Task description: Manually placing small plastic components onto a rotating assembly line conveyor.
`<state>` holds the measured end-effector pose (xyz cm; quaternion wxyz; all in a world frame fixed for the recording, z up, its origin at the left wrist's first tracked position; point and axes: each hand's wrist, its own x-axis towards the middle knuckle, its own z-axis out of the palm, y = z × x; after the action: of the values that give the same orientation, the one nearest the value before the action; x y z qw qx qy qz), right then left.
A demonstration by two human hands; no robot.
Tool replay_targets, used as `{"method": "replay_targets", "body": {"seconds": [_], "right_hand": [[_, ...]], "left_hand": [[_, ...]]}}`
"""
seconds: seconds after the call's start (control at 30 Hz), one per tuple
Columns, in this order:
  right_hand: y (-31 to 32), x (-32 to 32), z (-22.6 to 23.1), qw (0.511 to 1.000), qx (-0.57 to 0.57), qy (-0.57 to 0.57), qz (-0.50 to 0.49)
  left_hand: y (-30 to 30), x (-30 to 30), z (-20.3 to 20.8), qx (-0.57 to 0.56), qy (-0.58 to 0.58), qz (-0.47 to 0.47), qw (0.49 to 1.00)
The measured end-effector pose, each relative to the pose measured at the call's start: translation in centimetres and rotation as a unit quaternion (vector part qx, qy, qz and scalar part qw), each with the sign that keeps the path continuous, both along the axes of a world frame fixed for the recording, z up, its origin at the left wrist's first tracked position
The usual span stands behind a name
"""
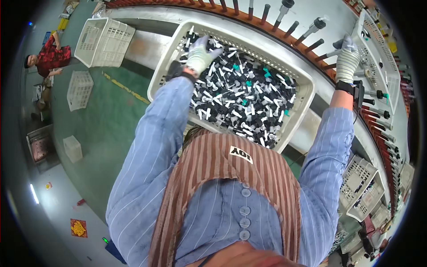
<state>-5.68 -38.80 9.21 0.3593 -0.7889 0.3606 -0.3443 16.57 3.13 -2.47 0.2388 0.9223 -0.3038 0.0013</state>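
A big cream plastic crate point(299, 118) in front of me holds a heap of small black and white nozzle-like parts point(242, 95), a few of them green. Inside its far left corner is my left hand point(201, 54) in a pale glove, thumb apart from the fingers, fingertips among the parts. My right hand point(348, 58), gloved too, is over the row of upright pegs at the right. Its fingers are closed beside the head of a peg point(328, 55); what they hold, if anything, I cannot make out.
A curved orange-brown line point(275, 33) of dark pegs, some topped with parts, runs along the far side and down the right. White baskets point(378, 58) stand beyond it. Crates point(104, 42) are at the left, and others point(362, 187) at lower right. A person point(53, 58) in red is far left.
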Motion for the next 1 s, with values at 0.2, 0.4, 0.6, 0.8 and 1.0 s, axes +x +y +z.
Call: {"method": "replay_targets", "body": {"seconds": [0.2, 0.4, 0.6, 0.8, 1.0], "right_hand": [[0.6, 1.2, -0.2, 0.995, 0.012, -0.043, 0.084], [13.0, 2.8, -0.6, 0.97, -0.128, -0.194, -0.072], [25.0, 2.3, -8.5, 0.92, -0.129, 0.085, 0.36], [27.3, 4.1, -13.6, 0.798, -0.269, 0.424, 0.334], [25.0, 2.3, -11.3, 0.678, -0.195, 0.57, 0.421]], "left_hand": [[-2.8, -5.6, 3.6, 0.2, 0.017, -0.155, 0.967], [-0.2, -5.4, 2.3, 0.122, 0.118, -0.202, 0.964], [2.3, -6.8, 1.4, 0.043, 0.094, -0.278, 0.955], [4.0, -6.6, 5.6, -0.012, 0.047, -0.252, 0.967], [4.8, 0.8, 6.5, -0.027, -0.234, 0.036, 0.971]]}}
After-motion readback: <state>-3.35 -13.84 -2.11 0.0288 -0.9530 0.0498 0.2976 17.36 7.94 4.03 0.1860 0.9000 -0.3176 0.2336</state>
